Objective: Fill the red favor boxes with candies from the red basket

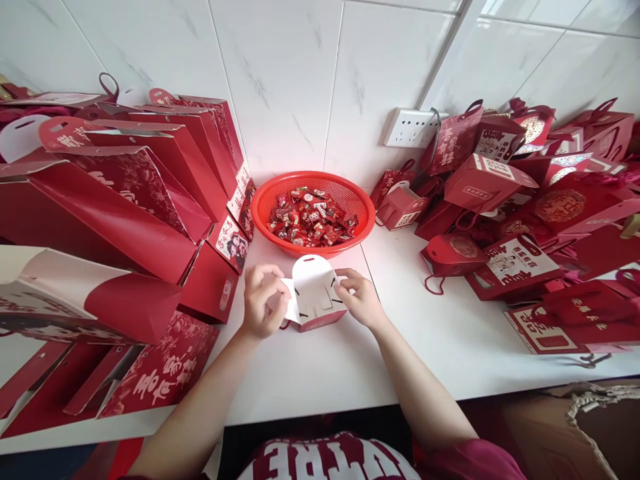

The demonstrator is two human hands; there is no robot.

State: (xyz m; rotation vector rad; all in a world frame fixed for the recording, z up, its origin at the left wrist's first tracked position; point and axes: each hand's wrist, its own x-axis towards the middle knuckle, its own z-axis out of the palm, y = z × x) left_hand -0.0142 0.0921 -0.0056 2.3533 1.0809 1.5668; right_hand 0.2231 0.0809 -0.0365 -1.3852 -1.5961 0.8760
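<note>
A small paper gift box (323,322), red outside and white inside, stands with its top open on the white table, its rounded flap with a handle slot raised at the back. My left hand (265,300) pinches the white side flap on its left. At the right side of the box, my right hand (361,298) has thumb and fingers closed on the edge there. Tabs and slits show inside the box. Just behind it sits a red plastic basket (369,220) with many red-wrapped candies (314,217).
Large red gift bags (150,233) stand in rows at the left. On the right, red gift boxes (490,183) are piled near a wall socket (411,128). A torn cardboard carton (540,427) is below the table's front edge at right.
</note>
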